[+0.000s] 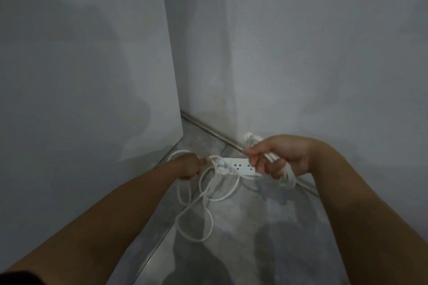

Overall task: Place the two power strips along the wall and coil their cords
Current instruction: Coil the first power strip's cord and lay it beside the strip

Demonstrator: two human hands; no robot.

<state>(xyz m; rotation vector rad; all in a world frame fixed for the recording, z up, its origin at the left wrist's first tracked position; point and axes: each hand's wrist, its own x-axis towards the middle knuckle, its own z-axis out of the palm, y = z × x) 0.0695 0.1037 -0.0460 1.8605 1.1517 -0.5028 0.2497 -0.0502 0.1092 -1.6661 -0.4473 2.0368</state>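
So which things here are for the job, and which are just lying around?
For the job: power strip, loose cord gripped by the left hand, coiled cord gripped by the right hand.
Just there: metal strip at the wall's foot, grey floor.

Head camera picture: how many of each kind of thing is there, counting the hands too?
power strip: 1
loose cord: 1
cord bundle: 1
hands: 2, the left hand and the right hand
Total: 5
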